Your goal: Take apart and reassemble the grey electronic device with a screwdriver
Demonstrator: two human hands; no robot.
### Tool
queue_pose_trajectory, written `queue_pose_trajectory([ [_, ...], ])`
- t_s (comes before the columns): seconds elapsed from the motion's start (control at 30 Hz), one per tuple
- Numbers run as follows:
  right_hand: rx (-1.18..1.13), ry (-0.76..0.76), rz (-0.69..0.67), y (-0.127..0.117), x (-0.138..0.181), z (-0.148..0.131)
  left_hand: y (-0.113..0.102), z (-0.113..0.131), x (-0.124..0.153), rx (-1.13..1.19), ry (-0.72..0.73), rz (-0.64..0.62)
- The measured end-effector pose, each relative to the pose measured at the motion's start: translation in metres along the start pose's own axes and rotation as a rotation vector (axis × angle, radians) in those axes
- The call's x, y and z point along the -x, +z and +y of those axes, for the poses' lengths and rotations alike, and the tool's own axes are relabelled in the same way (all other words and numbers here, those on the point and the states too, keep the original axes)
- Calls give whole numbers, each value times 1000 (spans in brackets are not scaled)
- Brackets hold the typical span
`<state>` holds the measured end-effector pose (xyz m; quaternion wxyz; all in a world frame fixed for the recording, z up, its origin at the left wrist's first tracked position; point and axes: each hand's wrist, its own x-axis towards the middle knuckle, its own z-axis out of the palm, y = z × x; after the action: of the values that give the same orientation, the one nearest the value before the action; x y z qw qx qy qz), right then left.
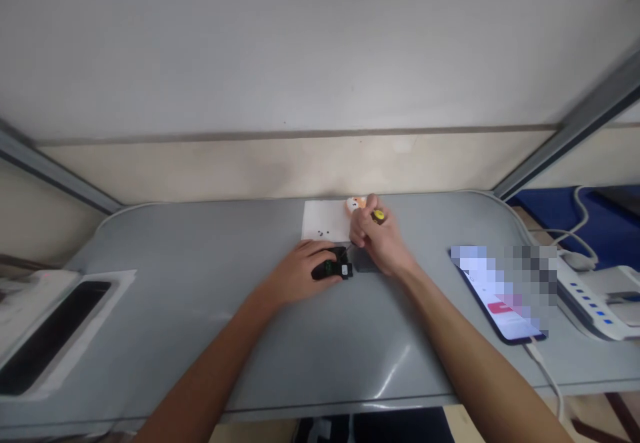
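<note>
My left hand (pixel 295 271) is closed around a small black electronic device (pixel 331 271) on the grey table, its fingers curled over the far side. A bit of green and a small white label show on the device. My right hand (pixel 380 239) is in a fist around a screwdriver (pixel 379 216) with a yellow-and-black handle end. Its shaft points down toward the device; whether the tip touches cannot be made out. Beneath the right hand lies a flat dark piece (pixel 367 264). Several tiny dark screws (pixel 321 233) rest on white paper (pixel 319 214) behind the device.
An orange-and-white cartoon figure (pixel 353 205) sits at the paper's right edge. To the right lie a lit phone (pixel 495 303) with a charging cable (pixel 549 376) and a white power strip (pixel 585 303). A black slab-shaped item (pixel 55 336) lies at left. A wall (pixel 225 169) bounds the back.
</note>
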<state>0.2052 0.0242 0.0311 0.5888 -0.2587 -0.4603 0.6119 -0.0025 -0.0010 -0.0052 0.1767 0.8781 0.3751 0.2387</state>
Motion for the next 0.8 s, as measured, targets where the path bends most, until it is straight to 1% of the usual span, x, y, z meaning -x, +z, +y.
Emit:
queue_pose_trajectory([
  [0.07,-21,-7,10,0,-2,2,0,-1,0,-7,-7,0],
  [0.2,-48,62,-21,1,-3,-2,1,-2,0,-16,3,9],
  [0.3,-43,56,-26,-1,-2,-5,0,-1,-1,-15,19,25],
  [0.5,48,13,-10,-4,-4,2,1,-3,0,-9,20,20],
  [0.6,-17,54,-28,-1,-4,-1,2,-4,0,-22,45,36],
  [0.67,-36,52,-18,0,-3,-3,2,-4,-1,-29,65,44],
  [0.8,14,35,31,-2,-3,0,1,-4,-1,-41,68,21],
])
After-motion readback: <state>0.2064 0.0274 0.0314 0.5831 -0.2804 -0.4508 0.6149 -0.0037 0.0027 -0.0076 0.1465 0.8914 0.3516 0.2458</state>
